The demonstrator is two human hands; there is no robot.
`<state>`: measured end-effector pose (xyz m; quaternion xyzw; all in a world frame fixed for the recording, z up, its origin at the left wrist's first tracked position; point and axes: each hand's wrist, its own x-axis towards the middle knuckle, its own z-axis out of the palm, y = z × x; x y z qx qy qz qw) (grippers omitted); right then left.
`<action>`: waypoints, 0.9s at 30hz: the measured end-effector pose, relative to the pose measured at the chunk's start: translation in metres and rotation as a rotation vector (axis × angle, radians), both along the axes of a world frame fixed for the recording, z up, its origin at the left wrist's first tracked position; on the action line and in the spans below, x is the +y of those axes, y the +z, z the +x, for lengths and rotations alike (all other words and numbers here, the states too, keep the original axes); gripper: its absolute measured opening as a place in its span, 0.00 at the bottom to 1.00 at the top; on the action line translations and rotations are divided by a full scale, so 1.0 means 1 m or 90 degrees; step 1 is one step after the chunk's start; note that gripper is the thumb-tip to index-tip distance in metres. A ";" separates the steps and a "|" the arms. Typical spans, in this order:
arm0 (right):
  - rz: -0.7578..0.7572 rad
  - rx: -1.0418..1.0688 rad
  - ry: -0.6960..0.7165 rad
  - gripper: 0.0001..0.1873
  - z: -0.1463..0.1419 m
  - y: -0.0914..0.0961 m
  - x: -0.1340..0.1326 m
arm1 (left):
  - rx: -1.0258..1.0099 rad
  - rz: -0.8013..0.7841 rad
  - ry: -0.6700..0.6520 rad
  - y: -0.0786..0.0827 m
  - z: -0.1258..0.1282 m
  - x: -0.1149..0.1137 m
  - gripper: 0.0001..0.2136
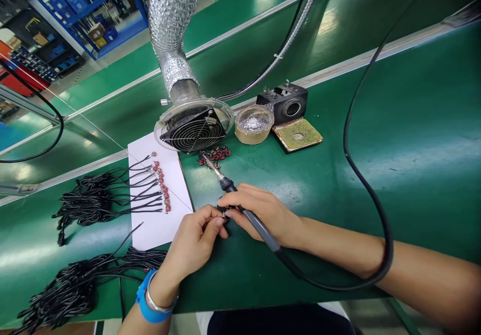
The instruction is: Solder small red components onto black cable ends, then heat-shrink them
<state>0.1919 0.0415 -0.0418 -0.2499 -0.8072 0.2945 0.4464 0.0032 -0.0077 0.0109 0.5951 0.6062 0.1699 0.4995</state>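
Observation:
My right hand (263, 212) is closed around a soldering iron (240, 207), its tip pointing up-left toward a small heap of red and black coil parts (215, 154). My left hand (197, 242) pinches a tiny part (224, 215) between thumb and fingers, right against my right hand's fingertips. The part is too small to name. A blue band and a metal bracelet sit on my left wrist. The iron's black cord (361, 174) loops over my right forearm.
A white sheet (154, 224) carries a row of small coils with black wires (112, 194). More black wire bundles (71, 287) lie front left. A fume extractor fan (193, 129) on a foil duct, a round solder pot (254, 123) and an iron stand with sponge (296, 134) stand behind.

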 end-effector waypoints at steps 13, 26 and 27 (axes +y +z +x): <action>0.132 -0.020 0.056 0.09 0.001 0.006 0.002 | 0.018 0.009 -0.010 0.000 0.002 -0.001 0.15; 0.041 0.003 0.002 0.15 0.000 0.005 -0.008 | -0.051 -0.001 0.087 -0.003 0.008 -0.001 0.12; 0.032 0.007 0.003 0.15 0.000 0.006 -0.008 | -0.064 -0.008 0.097 -0.004 0.009 -0.001 0.12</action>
